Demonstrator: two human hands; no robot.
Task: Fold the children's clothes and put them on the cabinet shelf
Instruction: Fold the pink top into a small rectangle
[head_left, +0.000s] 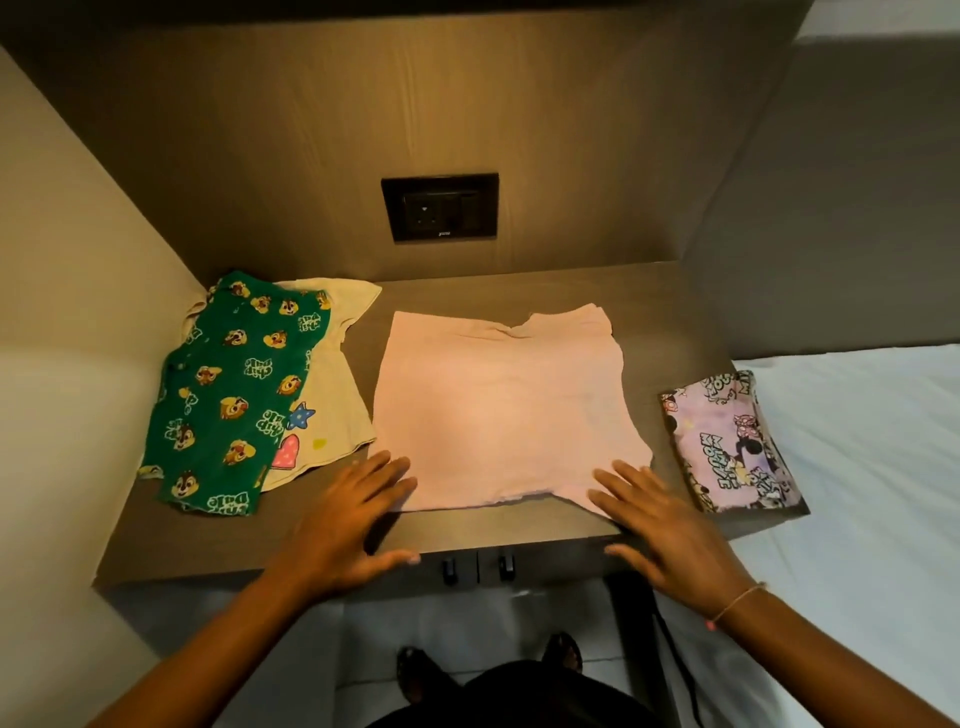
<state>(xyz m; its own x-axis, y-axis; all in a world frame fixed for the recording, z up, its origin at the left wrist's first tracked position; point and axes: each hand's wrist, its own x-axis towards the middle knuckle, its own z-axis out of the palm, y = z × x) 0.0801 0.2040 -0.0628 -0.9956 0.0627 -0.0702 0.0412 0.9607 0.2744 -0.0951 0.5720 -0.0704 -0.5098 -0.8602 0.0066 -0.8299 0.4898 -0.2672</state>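
Note:
A pale pink garment (501, 410) lies spread flat in the middle of the brown cabinet shelf (208, 540). My left hand (348, 525) rests flat with fingers apart at its near left corner. My right hand (660, 525) lies flat, fingers spread, on its near right corner. At the left, green cartoon-print trousers (228, 395) lie on top of a cream top (332, 384) with a star and a heart. A folded lilac cartoon-print piece (732, 447) sits at the shelf's right end.
A black socket plate (440, 207) is set in the back panel. A beige wall closes the left side. A bed with a white sheet (862, 467) adjoins the right. Two cabinet door handles (478, 567) sit under the front edge. My feet stand on a tiled floor.

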